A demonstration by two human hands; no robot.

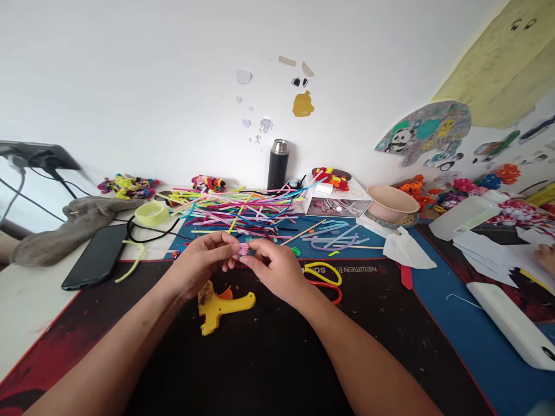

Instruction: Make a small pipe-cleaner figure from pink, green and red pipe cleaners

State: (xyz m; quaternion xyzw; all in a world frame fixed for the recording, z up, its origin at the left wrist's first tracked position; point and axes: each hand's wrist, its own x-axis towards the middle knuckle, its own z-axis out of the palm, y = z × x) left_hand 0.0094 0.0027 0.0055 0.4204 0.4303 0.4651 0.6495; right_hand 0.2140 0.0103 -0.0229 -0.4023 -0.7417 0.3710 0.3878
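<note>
My left hand [210, 257] and my right hand [277, 267] meet above the black desk mat, both closed in a pinch. Between their fingertips is a small pink fuzzy piece [244, 249], which looks like bent pipe cleaner; its full shape is partly covered by the fingers. Just below my left hand lies a yellow glue gun [225, 306] with an orange trigger. Beside my right wrist are a yellow loop [336, 276] and a red loop, like scissor handles, partly hidden by the arm. Behind the hands spreads a pile of colourful pipe cleaners [243, 211].
A black phone [97, 257] and a pale yellow tape roll [151, 212] lie left. A black thermos [278, 167], a white box [338, 199] and a beige bowl [392, 202] stand along the wall. At the right edge another person's hand [546, 258] is near white papers.
</note>
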